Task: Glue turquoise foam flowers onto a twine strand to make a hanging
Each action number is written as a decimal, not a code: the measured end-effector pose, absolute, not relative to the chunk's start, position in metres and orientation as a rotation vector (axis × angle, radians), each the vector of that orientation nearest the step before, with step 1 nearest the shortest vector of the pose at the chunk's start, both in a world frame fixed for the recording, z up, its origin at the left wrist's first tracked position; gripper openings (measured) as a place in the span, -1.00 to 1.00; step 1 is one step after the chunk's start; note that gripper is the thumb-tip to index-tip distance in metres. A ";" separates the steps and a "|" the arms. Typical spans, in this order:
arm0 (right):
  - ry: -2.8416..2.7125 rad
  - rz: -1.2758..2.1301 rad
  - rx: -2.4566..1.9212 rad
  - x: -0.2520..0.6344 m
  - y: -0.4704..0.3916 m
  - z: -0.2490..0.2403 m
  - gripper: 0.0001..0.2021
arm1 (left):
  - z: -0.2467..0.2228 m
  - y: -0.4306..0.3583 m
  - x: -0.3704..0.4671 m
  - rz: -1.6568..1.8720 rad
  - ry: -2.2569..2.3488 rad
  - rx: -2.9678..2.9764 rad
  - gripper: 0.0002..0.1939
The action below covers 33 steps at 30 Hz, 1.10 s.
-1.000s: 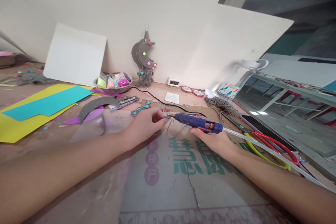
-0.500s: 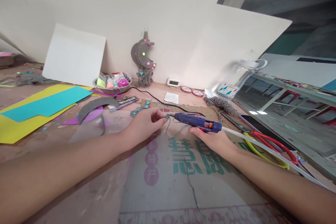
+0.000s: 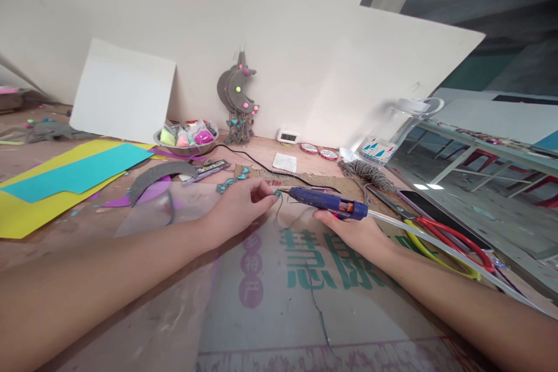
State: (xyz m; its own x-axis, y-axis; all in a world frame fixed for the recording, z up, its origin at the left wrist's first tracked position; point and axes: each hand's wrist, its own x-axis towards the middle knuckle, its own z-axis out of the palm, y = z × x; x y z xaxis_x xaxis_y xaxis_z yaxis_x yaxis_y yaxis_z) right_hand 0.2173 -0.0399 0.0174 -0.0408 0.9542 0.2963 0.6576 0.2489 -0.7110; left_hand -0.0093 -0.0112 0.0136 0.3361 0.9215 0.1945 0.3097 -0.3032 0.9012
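Between the thumb and fingers of my left hand (image 3: pixel 244 206) is a small teal piece (image 3: pixel 278 193), mostly hidden by the fingertips. A thin grey yarn strand (image 3: pixel 279 213) hangs down from it. My right hand (image 3: pixel 355 232) is closed round the handle of a blue hot glue gun (image 3: pixel 329 202), which lies nearly level. The nozzle points left, at or very close to the teal piece; I cannot tell whether they touch. A clear glue stick (image 3: pixel 418 231) trails from the gun's back end. Just beyond my left hand lie several teal pieces on grey yarn (image 3: pixel 233 179).
A printed plastic sheet (image 3: pixel 270 325) covers the table under my hands, with a loose dark strand (image 3: pixel 320 317) on it. Scissors (image 3: pixel 453 244), a phone (image 3: pixel 444 218) and grey yarn (image 3: pixel 368 174) lie right. A black cord (image 3: pixel 261 167), clay bowl (image 3: pixel 185 145) and moon ornament (image 3: pixel 239 93) stand behind.
Almost nothing differs. Both hands, the glue gun and the teal piece keep nearly the same place.
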 end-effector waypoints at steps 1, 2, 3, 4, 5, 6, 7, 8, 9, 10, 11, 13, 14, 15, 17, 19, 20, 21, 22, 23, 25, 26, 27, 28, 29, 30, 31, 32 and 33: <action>-1.778 0.505 -1.481 0.218 -0.040 0.017 -0.77 | 0.014 -0.011 -0.009 0.965 1.090 1.795 -0.81; -1.783 0.509 -1.478 0.218 -0.039 0.017 -0.77 | 0.014 -0.011 -0.009 0.967 1.086 1.790 -0.81; -1.786 0.511 -1.476 0.218 -0.039 0.017 -0.77 | 0.014 -0.011 -0.010 0.968 1.084 1.784 -0.81; -1.792 0.515 -1.475 0.218 -0.039 0.017 -0.77 | 0.014 -0.011 -0.010 0.967 1.082 1.780 -0.81; -1.797 0.516 -1.473 0.218 -0.039 0.018 -0.77 | 0.015 -0.011 -0.010 0.968 1.080 1.777 -0.81; -1.800 0.515 -1.472 0.218 -0.040 0.018 -0.76 | 0.015 -0.011 -0.009 0.969 1.077 1.775 -0.81; -1.804 0.515 -1.473 0.218 -0.040 0.018 -0.76 | 0.015 -0.011 -0.009 0.970 1.077 1.773 -0.81; -1.804 0.514 -1.477 0.218 -0.040 0.018 -0.75 | 0.015 -0.011 -0.009 0.972 1.077 1.771 -0.81; -1.802 0.515 -1.482 0.218 -0.040 0.018 -0.75 | 0.015 -0.011 -0.009 0.972 1.078 1.769 -0.81; -1.799 0.517 -1.488 0.218 -0.040 0.018 -0.74 | 0.015 -0.011 -0.009 0.972 1.082 1.768 -0.81; -1.796 0.521 -1.494 0.218 -0.040 0.018 -0.74 | 0.015 -0.011 -0.010 0.971 1.089 1.769 -0.81; -1.793 0.524 -1.507 0.218 -0.040 0.018 -0.74 | 0.015 -0.010 -0.010 0.971 1.099 1.779 -0.81; -1.791 0.523 -1.512 0.218 -0.040 0.019 -0.74 | 0.015 -0.010 -0.010 0.976 1.099 1.785 -0.81; -1.792 0.523 -1.517 0.217 -0.041 0.020 -0.73 | 0.015 -0.010 -0.010 0.980 1.097 1.788 -0.81; -1.799 0.526 -1.521 0.217 -0.041 0.021 -0.73 | 0.014 -0.010 -0.010 0.982 1.089 1.786 -0.81; -1.813 0.526 -1.517 0.217 -0.041 0.021 -0.73 | 0.014 -0.010 -0.010 0.975 1.090 1.771 -0.81; -1.820 0.520 -1.516 0.218 -0.040 0.020 -0.73 | 0.014 -0.010 -0.010 0.968 1.093 1.761 -0.80; -1.825 0.511 -1.516 0.218 -0.040 0.019 -0.73 | 0.014 -0.010 -0.010 0.962 1.096 1.752 -0.80; -1.827 0.501 -1.517 0.219 -0.040 0.019 -0.73 | 0.014 -0.009 -0.010 0.960 1.098 1.742 -0.80; -1.828 0.495 -1.518 0.219 -0.040 0.018 -0.74 | 0.014 -0.009 -0.010 0.958 1.097 1.734 -0.79; -1.820 0.490 -1.511 0.220 -0.040 0.017 -0.75 | 0.014 -0.009 -0.010 0.958 1.091 1.717 -0.79; -1.814 0.493 -1.507 0.219 -0.040 0.017 -0.75 | 0.014 -0.009 -0.010 0.960 1.086 1.708 -0.78; -1.809 0.499 -1.505 0.219 -0.040 0.018 -0.76 | 0.014 -0.009 -0.010 0.960 1.080 1.698 -0.78; -1.804 0.503 -1.504 0.218 -0.041 0.018 -0.76 | 0.014 -0.009 -0.009 0.957 1.074 1.689 -0.78; -1.801 0.507 -1.505 0.217 -0.041 0.019 -0.77 | 0.014 -0.009 -0.009 0.955 1.071 1.687 -0.78; -1.801 0.507 -1.505 0.216 -0.042 0.020 -0.77 | 0.014 -0.009 -0.009 0.957 1.070 1.693 -0.78; -1.804 0.509 -1.505 0.216 -0.042 0.021 -0.77 | 0.014 -0.010 -0.009 0.958 1.070 1.707 -0.79; -1.806 0.507 -1.505 0.215 -0.042 0.021 -0.76 | 0.014 -0.010 -0.009 0.960 1.072 1.724 -0.79; -1.808 0.504 -1.504 0.215 -0.042 0.022 -0.76 | 0.014 -0.010 -0.009 0.961 1.076 1.743 -0.80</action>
